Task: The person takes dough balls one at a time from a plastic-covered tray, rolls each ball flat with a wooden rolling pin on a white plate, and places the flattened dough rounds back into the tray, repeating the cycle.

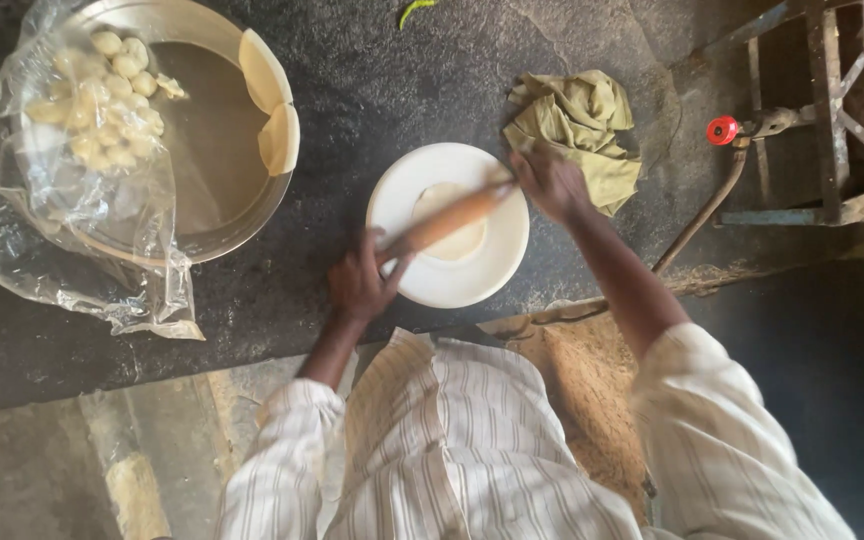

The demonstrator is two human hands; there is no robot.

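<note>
Head view: one downward look over a dark stone worktop [372, 90], the person's striped sleeves at the near edge.
Rolling pin: a wooden rolling pin [447, 218] lies aslant across the white round board [472, 275], its left end nearer, its right end farther.
Dough: a pale flat disc of dough [462, 240] sits on the board under the pin, roughly at the board's middle.
Left hand: the left hand [357, 282] presses on the pin's near-left end, fingers curled over it at the board's left rim.
Right hand: the right hand [552, 185] is closed on the pin's far-right end (blurred, so finger detail is unclear), just beside the board's far-right rim.
Cloth: a crumpled olive cloth [582, 125] lies on the worktop right of the board, touching or nearly touching the right hand.
Bowl: a large metal bowl [217, 150] stands far left, well apart from the board, with two flat pale dough pieces [272, 105] draped on its right rim.
Bag: a clear plastic bag [72, 200] covers the bowl's left side, small dough balls [112, 95] heaped inside.
Right edge: a hose with a red valve knob [722, 130] beside a metal frame [832, 110].
</note>
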